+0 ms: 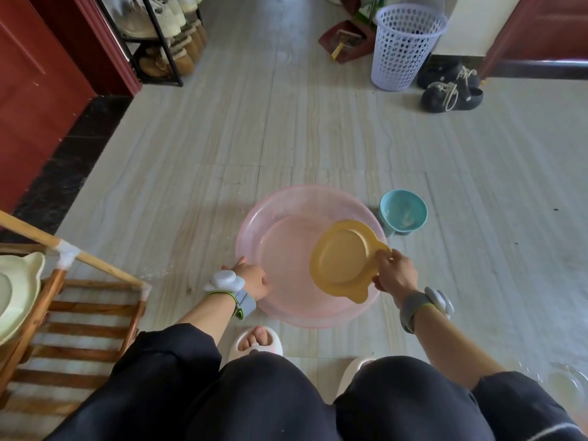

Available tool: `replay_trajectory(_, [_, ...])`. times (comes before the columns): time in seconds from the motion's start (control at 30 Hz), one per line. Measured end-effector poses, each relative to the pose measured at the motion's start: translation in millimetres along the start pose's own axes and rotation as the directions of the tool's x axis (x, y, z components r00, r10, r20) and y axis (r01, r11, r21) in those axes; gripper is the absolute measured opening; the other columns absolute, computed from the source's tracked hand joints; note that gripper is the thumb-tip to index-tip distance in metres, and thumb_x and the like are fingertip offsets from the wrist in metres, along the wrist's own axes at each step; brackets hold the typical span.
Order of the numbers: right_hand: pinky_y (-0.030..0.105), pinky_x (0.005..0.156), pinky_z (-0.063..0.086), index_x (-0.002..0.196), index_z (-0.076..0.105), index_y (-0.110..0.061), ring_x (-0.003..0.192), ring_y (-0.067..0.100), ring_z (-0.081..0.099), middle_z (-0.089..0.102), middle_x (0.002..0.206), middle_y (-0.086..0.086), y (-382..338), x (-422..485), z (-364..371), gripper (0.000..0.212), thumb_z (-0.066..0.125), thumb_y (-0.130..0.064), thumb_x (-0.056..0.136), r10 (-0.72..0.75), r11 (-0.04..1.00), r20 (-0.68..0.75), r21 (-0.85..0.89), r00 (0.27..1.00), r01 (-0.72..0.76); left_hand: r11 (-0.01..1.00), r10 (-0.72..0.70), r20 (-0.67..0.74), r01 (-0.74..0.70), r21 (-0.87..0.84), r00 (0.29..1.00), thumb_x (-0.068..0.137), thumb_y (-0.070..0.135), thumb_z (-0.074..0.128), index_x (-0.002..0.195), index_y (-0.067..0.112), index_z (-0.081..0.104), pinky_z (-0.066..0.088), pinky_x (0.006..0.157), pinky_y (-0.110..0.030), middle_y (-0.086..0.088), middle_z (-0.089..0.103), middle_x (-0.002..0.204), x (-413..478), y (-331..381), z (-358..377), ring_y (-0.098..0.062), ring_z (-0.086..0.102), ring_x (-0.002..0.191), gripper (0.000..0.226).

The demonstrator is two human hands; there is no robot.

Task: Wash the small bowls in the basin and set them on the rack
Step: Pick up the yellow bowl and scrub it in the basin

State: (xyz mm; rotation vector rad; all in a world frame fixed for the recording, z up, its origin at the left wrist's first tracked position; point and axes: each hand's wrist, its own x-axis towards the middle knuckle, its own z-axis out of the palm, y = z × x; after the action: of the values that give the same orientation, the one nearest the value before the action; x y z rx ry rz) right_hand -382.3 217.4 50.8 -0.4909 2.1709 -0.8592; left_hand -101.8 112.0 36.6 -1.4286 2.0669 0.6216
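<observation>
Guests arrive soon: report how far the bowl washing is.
Done: cream eared bowl on the wooden rack. In hand: right hand holds the yellow eared bowl over the pink plastic basin; left hand grips its rim. Left: round blue bowl on the floor.

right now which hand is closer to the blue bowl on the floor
Right. The right hand pinches the yellow dish over the pink basin's right side, near the blue bowl. The left hand grips the basin's near-left rim, across the basin from the bowl.

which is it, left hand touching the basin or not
Touching. The head view shows the left hand gripping the basin at its near rim, no gap; the right hand holds the yellow bowl.
</observation>
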Motion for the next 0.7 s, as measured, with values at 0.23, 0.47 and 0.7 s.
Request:
replay_trajectory(0.23, [0.033, 0.087, 0.058, 0.105, 0.076, -0.029, 0.092, 0.023, 0.073, 0.075, 0.103, 0.004, -22, -13, 30, 0.020, 0.064, -0.015, 0.095, -0.234, 0.953, 0.257, 0.253, 0.938, 0.168, 0.351, -0.066, 0.035, 0.056, -0.935, 0.997, 0.085, 0.081, 0.032, 0.101, 0.010, 0.072, 0.053, 0.084, -0.034, -0.006, 0.077, 0.092, -11, 25, -39, -0.024, 0.073, 0.089, 0.084])
replay_trajectory(0.47, [0.007, 0.061, 0.045, 0.119, 0.072, -0.018, 0.075, 0.008, 0.060, 0.069, 0.110, -0.002, -23, -21, 36, 0.047, 0.056, 0.012, 0.086, -0.270, 0.961, 0.262, 0.133, 0.926, 0.242, -0.002, -0.070, 0.101, 0.101, -0.995, 0.992, 0.091, 0.022, 0.064, 0.096, 0.012, 0.064, 0.051, 0.071, -0.030, -0.006, 0.072, 0.085, -20, 29, -49, -0.022, 0.074, 0.074, 0.012])
replay_trajectory(0.7, [0.032, 0.065, 0.052, 0.125, 0.055, -0.012, 0.079, 0.025, 0.068, 0.067, 0.105, 0.008, -10, -11, 38, 0.034, 0.061, -0.019, 0.092, 0.036, 0.929, 0.300, 0.342, 0.953, -0.143, 0.168, 0.004, 0.046, 0.045, -0.985, 0.999, 0.092, 0.001, 0.060, 0.101, 0.014, 0.061, 0.051, 0.070, -0.029, -0.006, 0.065, 0.084, -14, 23, -39, -0.017, 0.059, 0.061, 0.016])
